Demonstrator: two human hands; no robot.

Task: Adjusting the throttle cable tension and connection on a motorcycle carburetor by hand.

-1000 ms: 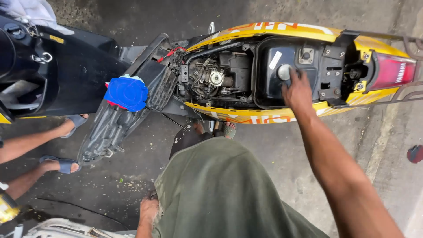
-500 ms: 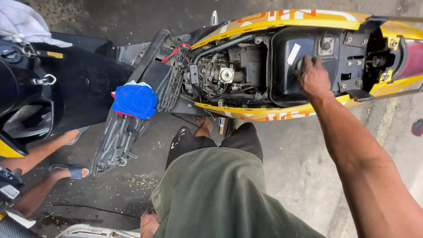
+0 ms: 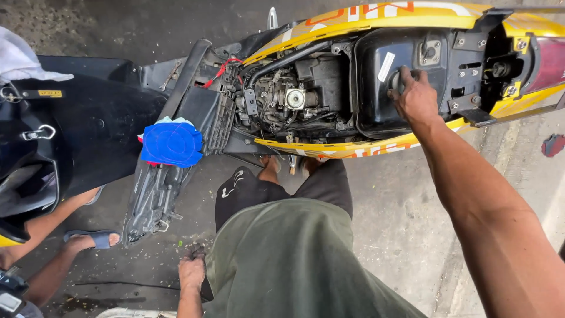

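Olive-green cotton shirt [image 3: 294, 259], loose, plain, fills frame at 6 o'clock. Black trousers [image 3: 276, 188] above it toward 12, small white mark on left knee. Right arm [image 3: 488, 218] bare to above elbow, at 4 o'clock. Left hand [image 3: 192, 272] bare, grimy fingers, at 7 o'clock. Feet partly hidden under scooter body, footwear unclear.

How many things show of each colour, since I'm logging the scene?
Yellow: 1, scooter
Blue: 2, cloth, sandal
Black: 2, fuel tank, lifted seat
Total: 5
Right hand touches the tank.
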